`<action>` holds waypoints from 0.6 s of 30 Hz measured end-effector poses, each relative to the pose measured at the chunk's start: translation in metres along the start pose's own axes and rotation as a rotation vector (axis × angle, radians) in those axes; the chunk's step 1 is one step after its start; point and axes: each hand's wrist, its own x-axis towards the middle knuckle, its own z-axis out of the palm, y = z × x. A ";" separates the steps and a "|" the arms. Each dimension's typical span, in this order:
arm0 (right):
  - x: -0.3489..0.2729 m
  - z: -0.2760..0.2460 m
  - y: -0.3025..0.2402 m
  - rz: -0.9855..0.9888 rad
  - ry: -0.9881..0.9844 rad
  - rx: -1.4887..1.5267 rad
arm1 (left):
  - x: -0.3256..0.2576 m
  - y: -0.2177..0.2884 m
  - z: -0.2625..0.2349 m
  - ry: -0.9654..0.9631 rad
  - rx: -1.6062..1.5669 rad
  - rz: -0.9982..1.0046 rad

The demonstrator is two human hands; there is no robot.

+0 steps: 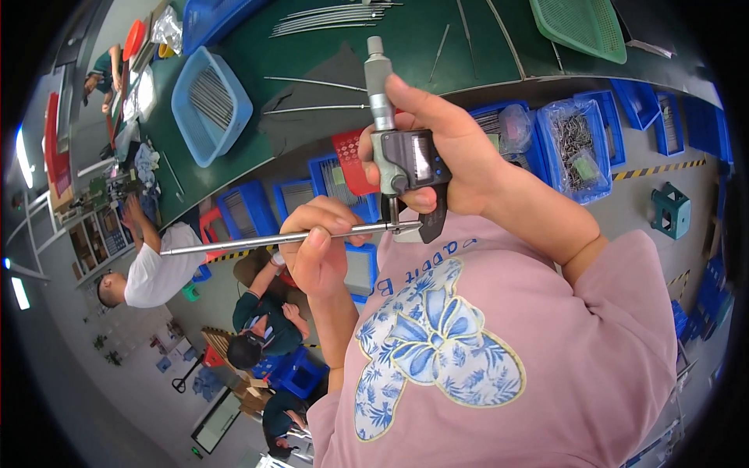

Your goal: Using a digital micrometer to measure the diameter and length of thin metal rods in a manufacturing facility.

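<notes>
A digital micrometer (409, 156) with a small display is gripped in my right hand (460, 140), the thumb up by its thimble. My left hand (316, 246) pinches a long thin metal rod (226, 243) between thumb and fingers. The rod's right end lies at the micrometer's jaws, between spindle and frame; whether the jaws press on it I cannot tell. Its other end points out to the left. On the green table beyond, two thin rods (316, 108) rest on a dark cloth (300, 125), and several more rods (335, 17) lie at the far edge.
A light blue basket (182, 105) of rods stands on the green table (265, 58), a green basket (546, 19) at far right. Blue bins (607, 175) with metal parts sit below the table. A green stool (671, 210) is at right. Co-workers (168, 265) sit at left.
</notes>
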 end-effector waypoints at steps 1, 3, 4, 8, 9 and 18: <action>0.000 0.000 0.000 0.013 -0.003 -0.006 | 0.000 -0.001 -0.001 0.008 0.005 0.008; 0.001 0.001 0.001 0.008 -0.004 0.008 | 0.000 -0.001 -0.002 0.019 0.026 0.022; 0.001 0.002 0.001 0.013 -0.007 0.019 | 0.001 0.000 -0.002 0.013 0.026 0.020; 0.000 0.003 0.001 -0.004 -0.017 0.022 | 0.001 0.002 -0.002 0.024 0.027 0.018; 0.000 0.003 0.001 -0.004 -0.019 0.023 | 0.000 0.002 -0.002 0.028 0.030 0.020; -0.005 -0.001 0.005 -0.024 -0.029 -0.018 | -0.002 0.003 0.004 0.025 0.012 0.033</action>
